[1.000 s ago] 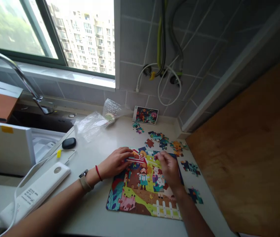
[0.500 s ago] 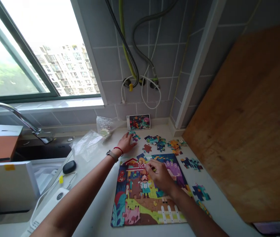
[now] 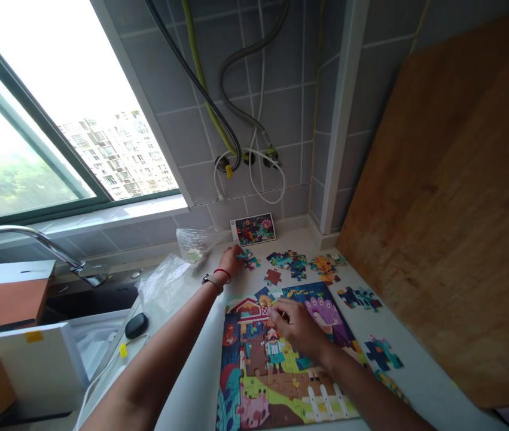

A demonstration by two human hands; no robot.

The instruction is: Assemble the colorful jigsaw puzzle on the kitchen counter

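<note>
A partly joined farm-scene jigsaw puzzle (image 3: 281, 392) lies on the white counter, showing a barn, a farmer, a pig and a fence. My right hand (image 3: 299, 326) rests over its upper middle, thumb and fingers pinched near the barn roof; what is between them, if anything, is hidden. At the back, my left hand (image 3: 231, 261) has closed its fingertips on a teal puzzle piece (image 3: 240, 255). Beside it lie a few joined pieces (image 3: 251, 261). A single brown piece (image 3: 273, 276) lies between this spot and the puzzle.
A picture card (image 3: 254, 229) leans against the back wall. More loose pieces (image 3: 287, 260) spread along the back and right. Left are a crumpled plastic bag (image 3: 168, 281), a black oval object (image 3: 136, 325) and the sink tap (image 3: 43, 242). A wooden board (image 3: 451, 209) stands at right.
My left hand has drawn its spread fingers together on the teal piece. My right hand stays pinched over the barn. The whole view has shifted and tilted slightly.
</note>
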